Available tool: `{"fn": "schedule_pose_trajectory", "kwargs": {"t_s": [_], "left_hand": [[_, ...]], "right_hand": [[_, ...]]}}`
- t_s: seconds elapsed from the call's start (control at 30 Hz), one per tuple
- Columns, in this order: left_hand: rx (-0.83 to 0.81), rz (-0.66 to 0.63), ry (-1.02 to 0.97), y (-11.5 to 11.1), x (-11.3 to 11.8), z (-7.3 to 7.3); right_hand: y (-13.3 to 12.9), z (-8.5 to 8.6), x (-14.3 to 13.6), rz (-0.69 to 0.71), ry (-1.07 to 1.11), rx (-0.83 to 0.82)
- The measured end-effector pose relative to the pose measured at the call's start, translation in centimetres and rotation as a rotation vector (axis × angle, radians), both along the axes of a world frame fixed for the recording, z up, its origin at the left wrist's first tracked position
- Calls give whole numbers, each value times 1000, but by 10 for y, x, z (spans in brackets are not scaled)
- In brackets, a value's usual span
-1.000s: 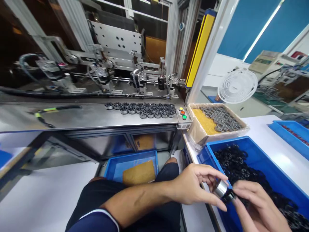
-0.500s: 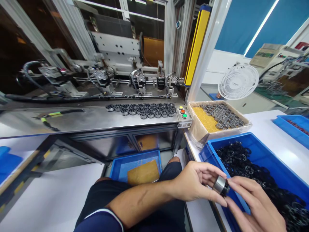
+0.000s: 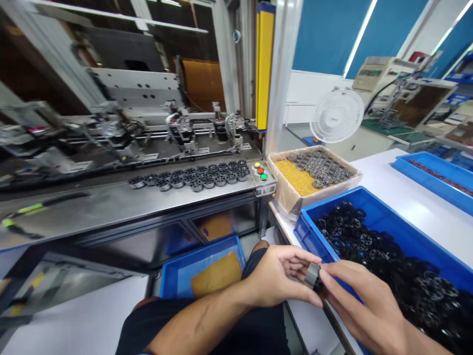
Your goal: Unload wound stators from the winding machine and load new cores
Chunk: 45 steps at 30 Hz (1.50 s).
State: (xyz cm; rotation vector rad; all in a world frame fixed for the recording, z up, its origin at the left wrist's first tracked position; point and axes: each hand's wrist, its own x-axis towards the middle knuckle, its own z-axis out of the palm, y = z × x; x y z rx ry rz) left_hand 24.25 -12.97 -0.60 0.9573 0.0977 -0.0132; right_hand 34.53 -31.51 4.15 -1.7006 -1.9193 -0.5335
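Note:
Between both hands is a small metal cylinder (image 3: 312, 276) with a black part at its right end. My left hand (image 3: 283, 276) holds the metal side between thumb and fingers. My right hand (image 3: 364, 296) pinches the black end with thumb and index finger. Just right of the hands, a blue bin (image 3: 305, 231) holds a heap of black plastic parts (image 3: 365, 239). Behind it stands a plastic-lined box (image 3: 293, 199) with metal ring parts on a yellow layer. Rows of black and silver ring parts (image 3: 195, 185) sit on the machine's metal ledge.
A button box (image 3: 264, 187) with yellow, red and green buttons is at the ledge's right end. A yellow post (image 3: 265, 69) rises behind it. A white fan (image 3: 337, 116) stands beyond. Below the ledge lies a blue tray (image 3: 170, 278) holding a brown piece. Another blue tray (image 3: 424, 180) is far right.
The view has turned to the right, so the machine and bins appear further left. Both hands still hold the cylinder, whose black end is now more covered by the right fingers.

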Motion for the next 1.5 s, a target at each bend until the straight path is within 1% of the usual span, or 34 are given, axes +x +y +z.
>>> {"fn": "schedule_pose_trajectory", "kwargs": {"t_s": [0.1, 0.17, 0.23, 0.27, 0.33, 0.43, 0.5, 0.53, 0.57, 0.63, 0.67, 0.7, 0.77, 0.83, 0.87, 0.93, 0.97, 1.03, 1.1, 1.17, 1.23, 1.3, 1.33, 1.4, 1.43, 1.5], "left_hand": [[76, -20, -50, -2, -3, -1], [151, -8, -125, -5, -5, -1], [243, 2, -213, -9, -9, 1], [289, -8, -250, -11, -10, 3], [360, -46, -288, -13, -12, 6], [427, -74, -251, -15, -10, 8], [507, -37, -244, -14, -6, 7], [582, -1, -261, -13, -3, 6], [674, 41, -285, -11, -1, 5], [837, 115, -294, -8, 3, 3], [872, 125, -256, -6, 4, 1], [854, 122, -196, -5, 5, 0], [695, 90, -67, -2, 5, -2], [544, 93, -11, 0, 4, -3], [525, 118, -30, 1, 3, -4], [599, 194, -135, 6, 0, -3], [654, 232, -200, 8, -2, -2], [726, 263, -309, 14, -6, 1], [716, 251, -358, 18, -8, 4], [623, 224, -358, 21, -9, 6], [501, 190, -317, 21, -7, 7], [390, 153, -250, 19, -4, 6], [342, 138, -220, 16, -2, 5], [243, 116, -183, 9, 1, 2], [204, 106, -173, 5, 3, 1], [148, 86, -163, -3, 4, -1]], "right_hand": [[2, -2, 0, 21, 84, 0], [4, -2, 3, 10, 65, 56], [6, -3, 6, -36, 53, 95], [6, -3, 8, -68, 86, 99], [8, -6, 12, -128, 219, 75], [10, -10, 22, -147, 371, -10], [8, -14, 40, -163, 385, -85], [5, -16, 55, -199, 378, -104], [0, -19, 72, -251, 368, -116], [-16, -30, 113, -392, 317, -83], [-26, -38, 134, -435, 281, -85], [-37, -47, 153, -458, 248, -80], [-56, -68, 183, -445, 190, -101], [-68, -86, 203, -400, 144, -123], [-72, -92, 210, -372, 125, -132], [-74, -93, 220, -308, 97, -157], [-74, -89, 224, -279, 86, -172], [-68, -76, 229, -244, 70, -197], [-57, -60, 223, -260, 60, -179], [-41, -45, 199, -320, 53, -114], [-23, -32, 156, -385, 50, -43], [-7, -20, 102, -404, 52, -19], [0, -14, 75, -372, 104, -1], [9, -4, 31, -240, 225, 36], [12, 0, 16, -185, 272, 37], [13, 5, -1, -104, 334, 28]]}}
